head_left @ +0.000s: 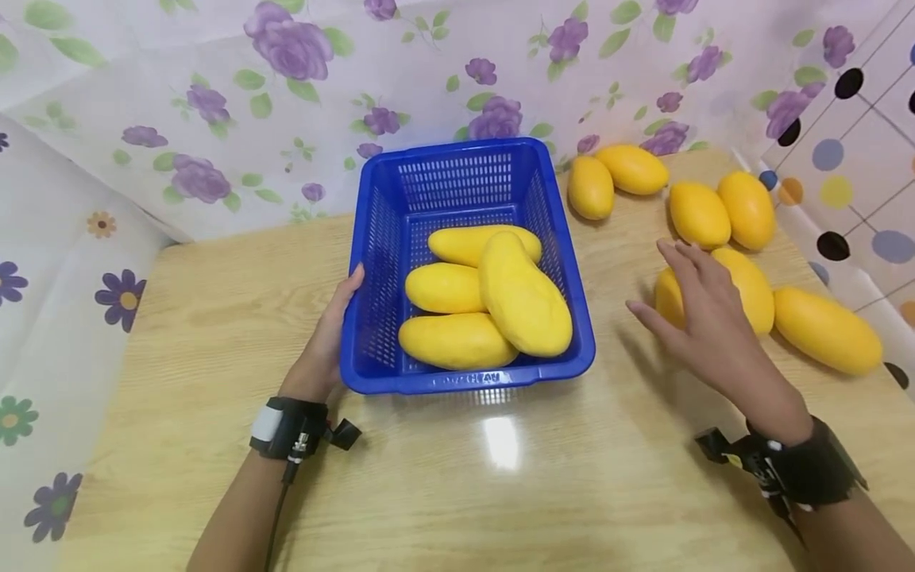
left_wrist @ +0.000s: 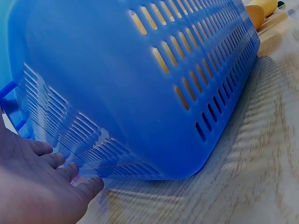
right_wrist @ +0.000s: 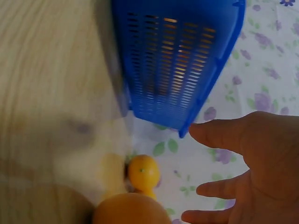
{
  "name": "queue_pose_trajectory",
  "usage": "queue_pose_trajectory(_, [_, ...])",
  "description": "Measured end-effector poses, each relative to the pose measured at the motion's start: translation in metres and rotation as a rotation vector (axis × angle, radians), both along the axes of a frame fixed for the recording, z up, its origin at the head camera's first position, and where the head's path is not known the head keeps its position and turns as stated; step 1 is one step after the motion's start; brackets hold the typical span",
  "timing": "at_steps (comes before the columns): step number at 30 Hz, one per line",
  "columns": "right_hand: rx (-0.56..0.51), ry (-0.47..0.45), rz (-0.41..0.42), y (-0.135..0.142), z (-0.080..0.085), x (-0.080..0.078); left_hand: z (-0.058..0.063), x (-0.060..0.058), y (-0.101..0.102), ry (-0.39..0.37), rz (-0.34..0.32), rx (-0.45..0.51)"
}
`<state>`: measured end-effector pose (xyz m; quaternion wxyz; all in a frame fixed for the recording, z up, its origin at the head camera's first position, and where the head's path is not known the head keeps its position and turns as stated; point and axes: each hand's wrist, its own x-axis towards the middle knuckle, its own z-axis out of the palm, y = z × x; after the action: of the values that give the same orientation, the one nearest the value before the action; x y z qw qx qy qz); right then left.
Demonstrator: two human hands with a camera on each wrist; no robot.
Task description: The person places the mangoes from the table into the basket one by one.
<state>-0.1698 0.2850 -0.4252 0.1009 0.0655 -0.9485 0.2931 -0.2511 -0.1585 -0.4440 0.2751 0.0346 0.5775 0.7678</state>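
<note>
Several yellow mangoes (head_left: 457,342) lie in a blue plastic basket (head_left: 468,383) with slotted walls; one mango (head_left: 525,302) leans across the others. My left hand (head_left: 322,345) rests against the basket's left side, its fingers fairly straight along the outer wall in the left wrist view. Over a mango (head_left: 747,290) on the right of the table hovers my right hand (head_left: 715,334), fingers spread and holding nothing. That hand partly hides another mango (head_left: 668,298) beneath it. In the right wrist view a mango (right_wrist: 131,210) appears below the basket, left of the fingers.
More mangoes lie on the wooden table (head_left: 236,318): a pair (head_left: 632,168) behind the basket's right corner, another pair (head_left: 700,214) farther right, and one (head_left: 828,330) near the right edge. A flowered sheet (head_left: 429,71) covers the back; a dotted tiled wall (head_left: 868,159) stands right.
</note>
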Motion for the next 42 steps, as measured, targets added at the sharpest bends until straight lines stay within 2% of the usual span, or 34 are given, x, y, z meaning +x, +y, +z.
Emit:
queue_pose_trajectory(4, [0.012,0.031,-0.002,0.0,-0.01,-0.004,0.001,-0.001,0.0,0.021,-0.001,0.002])
queue_pose_trajectory(11, [0.067,0.052,-0.005,-0.001,-0.026,-0.005,-0.003,-0.001,-0.001,0.015,-0.009,0.026])
queue_pose_trajectory(17, [0.094,0.03,-0.031,0.004,-0.034,-0.008,-0.005,-0.002,0.0,-0.022,-0.026,0.06])
queue_pose_trajectory(25, [0.125,0.102,-0.022,0.012,-0.038,-0.012,-0.001,-0.003,0.0,-0.029,-0.02,0.07])
queue_pose_trajectory(30, [0.125,0.059,-0.031,0.017,-0.035,-0.008,0.002,-0.002,0.002,-0.047,-0.028,0.095])
queue_pose_trajectory(37, [0.07,0.014,-0.047,0.017,-0.033,-0.007,0.004,-0.003,0.001,-0.01,-0.028,0.051])
queue_pose_trajectory(42, [0.043,-0.081,-0.018,0.012,-0.036,-0.01,0.0,-0.003,-0.001,-0.029,-0.011,0.065])
